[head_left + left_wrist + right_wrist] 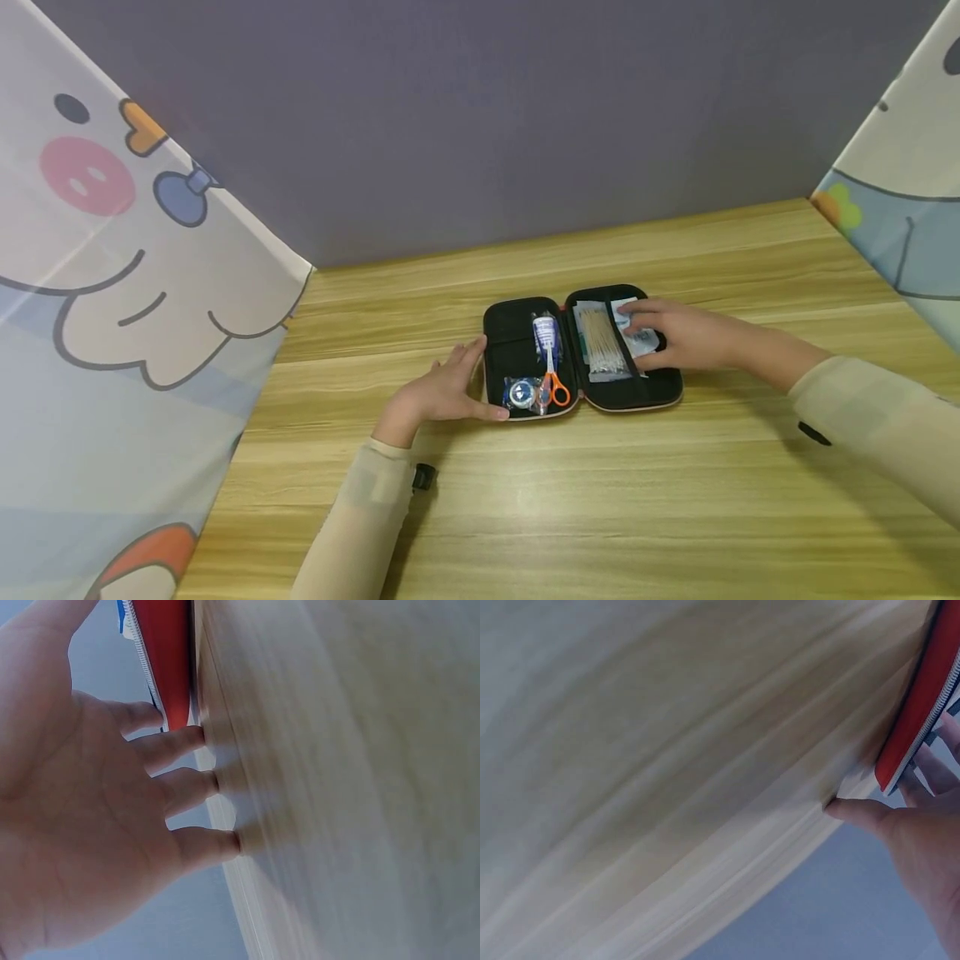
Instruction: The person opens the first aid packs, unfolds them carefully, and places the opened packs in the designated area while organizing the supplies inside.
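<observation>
A zip case [517,358] with a black inside and red outside lies unfolded on the table. My left hand [446,387] is at its left side, thumb by the near corner and straight fingers along the edge. In the left wrist view, the fingertips of my left hand [97,780] rest on the table beside the red shell. My right hand [686,333] reaches over the right half, its spread fingers on a white packet [641,343] beside the black strap. Cotton swabs [602,340] in a clear bag lie left of that packet. The right wrist view shows one fingertip of my right hand [922,832] at the tabletop.
In the left half of the case are orange-handled scissors [555,388], a white-and-blue bottle [545,332] in clear wrap and a bagged round roll [522,394]. A grey panel [525,125] stands behind the wooden table [570,500]. Cartoon-printed cloth [150,317] hangs at both sides.
</observation>
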`<state>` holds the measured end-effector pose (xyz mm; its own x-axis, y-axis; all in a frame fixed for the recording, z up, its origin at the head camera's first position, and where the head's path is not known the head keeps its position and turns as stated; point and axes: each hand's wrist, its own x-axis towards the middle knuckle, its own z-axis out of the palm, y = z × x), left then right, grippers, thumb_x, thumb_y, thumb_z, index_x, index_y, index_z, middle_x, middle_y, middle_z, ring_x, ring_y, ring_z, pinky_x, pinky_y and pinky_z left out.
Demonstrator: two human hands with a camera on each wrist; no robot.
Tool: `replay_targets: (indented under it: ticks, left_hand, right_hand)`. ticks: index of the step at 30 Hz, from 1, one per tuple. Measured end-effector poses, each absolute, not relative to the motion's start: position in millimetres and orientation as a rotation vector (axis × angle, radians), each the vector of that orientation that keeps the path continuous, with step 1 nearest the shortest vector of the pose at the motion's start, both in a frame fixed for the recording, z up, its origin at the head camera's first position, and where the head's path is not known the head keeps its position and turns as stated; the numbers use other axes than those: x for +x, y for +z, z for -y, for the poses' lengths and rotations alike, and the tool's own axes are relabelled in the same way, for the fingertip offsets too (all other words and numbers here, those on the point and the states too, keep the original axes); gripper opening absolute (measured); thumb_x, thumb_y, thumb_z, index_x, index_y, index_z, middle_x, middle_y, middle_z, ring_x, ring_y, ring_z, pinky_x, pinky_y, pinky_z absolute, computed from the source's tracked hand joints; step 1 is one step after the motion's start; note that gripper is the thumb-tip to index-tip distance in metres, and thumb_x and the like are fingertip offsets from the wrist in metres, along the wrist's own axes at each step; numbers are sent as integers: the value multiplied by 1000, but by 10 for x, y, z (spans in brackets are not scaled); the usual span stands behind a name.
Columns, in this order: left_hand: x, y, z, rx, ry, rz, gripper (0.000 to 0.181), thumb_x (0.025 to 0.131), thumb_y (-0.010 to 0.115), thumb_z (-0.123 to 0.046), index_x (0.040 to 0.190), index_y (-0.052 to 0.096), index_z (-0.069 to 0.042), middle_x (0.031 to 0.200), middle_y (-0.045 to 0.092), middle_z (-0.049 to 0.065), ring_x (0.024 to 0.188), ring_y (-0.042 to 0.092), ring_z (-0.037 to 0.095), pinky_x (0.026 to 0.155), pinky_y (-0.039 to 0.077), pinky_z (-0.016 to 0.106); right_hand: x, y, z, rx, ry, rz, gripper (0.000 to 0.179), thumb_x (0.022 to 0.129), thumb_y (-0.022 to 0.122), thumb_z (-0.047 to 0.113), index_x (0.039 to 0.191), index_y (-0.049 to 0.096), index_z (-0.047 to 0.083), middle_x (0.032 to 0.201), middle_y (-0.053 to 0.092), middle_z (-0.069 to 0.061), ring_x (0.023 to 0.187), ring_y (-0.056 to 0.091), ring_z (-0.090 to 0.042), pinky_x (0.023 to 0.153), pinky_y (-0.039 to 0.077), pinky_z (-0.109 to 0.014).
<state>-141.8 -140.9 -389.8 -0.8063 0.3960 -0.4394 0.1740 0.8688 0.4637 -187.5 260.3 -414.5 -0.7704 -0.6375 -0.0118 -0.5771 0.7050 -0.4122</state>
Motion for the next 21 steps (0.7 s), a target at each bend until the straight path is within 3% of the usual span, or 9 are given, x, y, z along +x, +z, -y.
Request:
replay_targets:
  ticks: [12, 21]
  left_hand:
    - [-1411, -3948, 1420, 411, 572, -2503, 132, 83, 84, -65, 173, -3, -23, 182, 1, 6, 169, -5, 32, 132, 1, 68]
    - [-1426, -3936, 1416, 428, 556, -2512, 133, 83, 83, -66, 173, -3, -23, 182, 1, 6, 169, -5, 33, 133, 0, 67]
  right_hand:
    - [-1895, -4161, -2560, -1018, -522, -2776, 64, 93, 79, 34, 147, 62, 3, 157, 53, -25, 145, 50, -51, 115, 47, -65]
    - [-1900, -4112, -2576, -1070, -490, -2757, 63, 95, 78, 36, 148, 63, 6, 159, 51, -26, 146, 47, -53, 114, 46, -67]
